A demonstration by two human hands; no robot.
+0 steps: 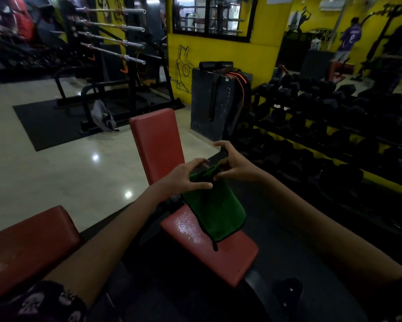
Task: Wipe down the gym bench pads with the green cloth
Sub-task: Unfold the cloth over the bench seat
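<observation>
Above the red seat pad (220,256), you hold the green cloth (215,209) bunched between both hands, left hand (183,176) and right hand (236,165) fingers pinching its top edge. You seem to be folding it; next, press it onto the droplets at 9 o'clock of the cloth.

A gym: racked barbells (116,40), rows of dumbbells (330,117), red padded benches (158,140)

Plush green cloth (215,212), worn red vinyl seat pad (220,254), glossy floor tiles (62,173)
</observation>
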